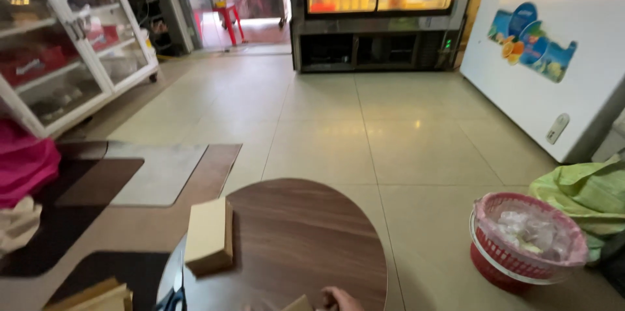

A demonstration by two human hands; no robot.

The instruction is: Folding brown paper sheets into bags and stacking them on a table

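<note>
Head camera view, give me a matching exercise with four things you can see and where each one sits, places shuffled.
Things:
1. tan block
2. red basket
3. white freezer
4. glass cabinet

Places:
A. far left, against the wall
B. on the floor, at the right of the round table
C. on the left edge of the round table
D. upper right, bearing a fruit sticker

Pairs: 1-C, 2-B, 3-D, 4-A
</note>
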